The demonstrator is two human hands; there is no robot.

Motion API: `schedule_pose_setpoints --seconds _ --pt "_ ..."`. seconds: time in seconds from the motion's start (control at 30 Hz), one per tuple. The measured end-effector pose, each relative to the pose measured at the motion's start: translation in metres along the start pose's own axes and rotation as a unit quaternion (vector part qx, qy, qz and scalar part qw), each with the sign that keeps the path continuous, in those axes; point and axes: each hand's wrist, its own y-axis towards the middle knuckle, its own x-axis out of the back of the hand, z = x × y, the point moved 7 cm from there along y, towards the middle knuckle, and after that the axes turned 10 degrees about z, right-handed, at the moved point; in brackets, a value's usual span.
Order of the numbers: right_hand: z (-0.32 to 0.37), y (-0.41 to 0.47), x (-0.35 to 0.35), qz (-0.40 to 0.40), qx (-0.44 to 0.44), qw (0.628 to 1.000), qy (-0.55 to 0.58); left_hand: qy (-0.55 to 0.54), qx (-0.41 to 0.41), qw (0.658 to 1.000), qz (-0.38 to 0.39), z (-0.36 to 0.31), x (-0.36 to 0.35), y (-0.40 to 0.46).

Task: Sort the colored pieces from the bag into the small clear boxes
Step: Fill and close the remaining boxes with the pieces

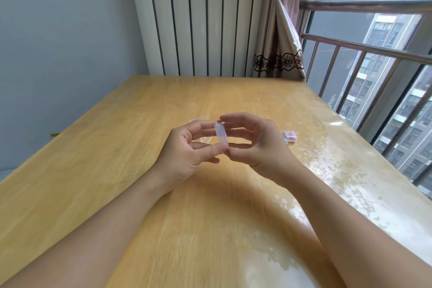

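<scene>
Fingers [219,148] of both hands pinch one small clear box [221,134], held on edge above the middle of the wooden desk [117,170]. The left hand [187,152] grips its lower end between thumb and forefinger; the right hand [254,142] closes on it from the other side, one fingertip at the top corner, thumb at the bottom. On the desk just right of the right hand sits a pink box [289,136] with a bit of teal [285,140] touching it (too small to identify). Crinkled clear plastic [195,121] shows behind the left hand
</scene>
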Motion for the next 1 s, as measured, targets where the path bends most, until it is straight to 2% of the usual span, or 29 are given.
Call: schedule_pose_setpoints --seconds 0.13,0.4,0.7,0.83,1.0 --pt "0.003 -0.002 -0.003 -0.011 -0.015 0.998 -0.053 -0.001 0.011 1.0 -0.007 0.001 0.001 -0.001" --pt "0.001 -0.003 0.0 -0.011 -0.048 0.997 -0.058 -0.037 0.032 0.999 0.003 0.006 -0.002 -0.002" --pt "-0.001 -0.003 -0.002 0.035 -0.064 0.996 0.055 -0.051 0.059 0.995 0.06 0.008 -0.006 -0.004" --pt "-0.004 -0.003 -0.007 0.036 -0.092 0.986 0.131 -0.016 0.041 0.998 0.045 0.003 -0.006 -0.004" --pt "-0.007 -0.003 -0.008 -0.011 -0.109 0.989 0.097 0.027 0.038 0.998 0.038 0.007 -0.011 -0.002"
